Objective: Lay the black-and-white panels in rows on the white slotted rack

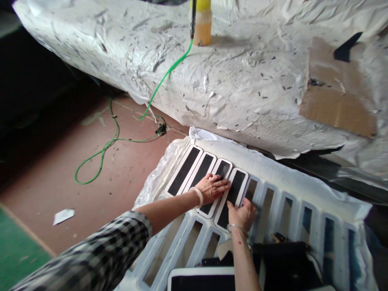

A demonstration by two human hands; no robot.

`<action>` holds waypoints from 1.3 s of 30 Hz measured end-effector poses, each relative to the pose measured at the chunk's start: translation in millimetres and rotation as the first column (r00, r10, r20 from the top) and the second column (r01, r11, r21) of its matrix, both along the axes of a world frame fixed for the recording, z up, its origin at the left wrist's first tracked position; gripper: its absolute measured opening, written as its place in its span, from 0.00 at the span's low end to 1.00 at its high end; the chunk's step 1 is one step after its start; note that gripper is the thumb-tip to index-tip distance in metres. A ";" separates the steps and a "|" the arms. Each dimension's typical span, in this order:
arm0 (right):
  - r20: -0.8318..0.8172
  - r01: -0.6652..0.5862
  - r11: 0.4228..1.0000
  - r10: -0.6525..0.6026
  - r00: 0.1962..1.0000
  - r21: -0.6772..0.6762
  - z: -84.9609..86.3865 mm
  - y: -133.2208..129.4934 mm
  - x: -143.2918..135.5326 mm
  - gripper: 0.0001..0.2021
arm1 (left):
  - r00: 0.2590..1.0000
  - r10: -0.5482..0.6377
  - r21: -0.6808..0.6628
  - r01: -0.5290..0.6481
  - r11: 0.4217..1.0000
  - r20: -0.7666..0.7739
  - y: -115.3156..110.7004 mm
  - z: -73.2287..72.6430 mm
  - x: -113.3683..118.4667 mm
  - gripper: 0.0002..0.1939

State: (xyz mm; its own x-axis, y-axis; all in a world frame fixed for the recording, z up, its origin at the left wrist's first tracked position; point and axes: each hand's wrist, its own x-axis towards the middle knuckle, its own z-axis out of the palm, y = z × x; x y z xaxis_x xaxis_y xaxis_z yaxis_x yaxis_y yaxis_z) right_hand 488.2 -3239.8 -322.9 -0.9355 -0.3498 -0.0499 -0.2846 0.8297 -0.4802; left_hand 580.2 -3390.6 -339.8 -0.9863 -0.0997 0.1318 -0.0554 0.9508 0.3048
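Observation:
Several long white panels with rounded ends and black centres lie side by side on a slatted white rack. My left hand rests with its fingers stretched across the third panel, fingertips reaching the left edge of the fourth panel. My right hand grips the fourth panel by its right side near the lower end, thumb on the black face; its other fingers are partly hidden. To the left lie the first panel and the second panel, with neither hand on them.
Another white-rimmed black panel and a dark object lie nearest me. Beyond the rack, a white-covered surface carries a yellow-capped bottle and cardboard. A green cord loops over the reddish floor.

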 end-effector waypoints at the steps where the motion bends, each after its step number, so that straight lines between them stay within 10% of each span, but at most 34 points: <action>1: 0.014 0.024 1.000 -0.024 1.000 0.009 -0.1 1.0 -0.2 0.30 | 1.000 0.000 0.002 0.000 1.000 -0.001 0.0 -0.3 0.4 0.23; 10: 0.151 0.187 0.982 -0.187 0.971 0.008 -7.0 6.7 -23.6 0.22 | 1.000 0.001 -0.004 -0.001 1.000 0.002 -1.2 -0.4 0.9 0.21; 19: 0.112 0.157 0.987 -0.159 0.981 0.025 -5.6 10.1 7.6 0.21 | 1.000 0.031 0.113 -0.031 0.993 0.004 -3.3 -1.6 2.4 0.29; 31: 0.269 0.071 0.997 -0.060 0.961 -0.030 -16.3 15.8 -26.5 0.18 | 0.999 -0.005 0.083 0.002 0.997 0.038 -7.4 -7.0 3.2 0.32; 39: 0.040 -0.269 0.912 0.270 0.962 0.310 53.4 -5.0 -3.8 0.04 | 0.996 0.013 0.055 -0.018 0.998 0.087 0.7 -1.3 -0.5 0.28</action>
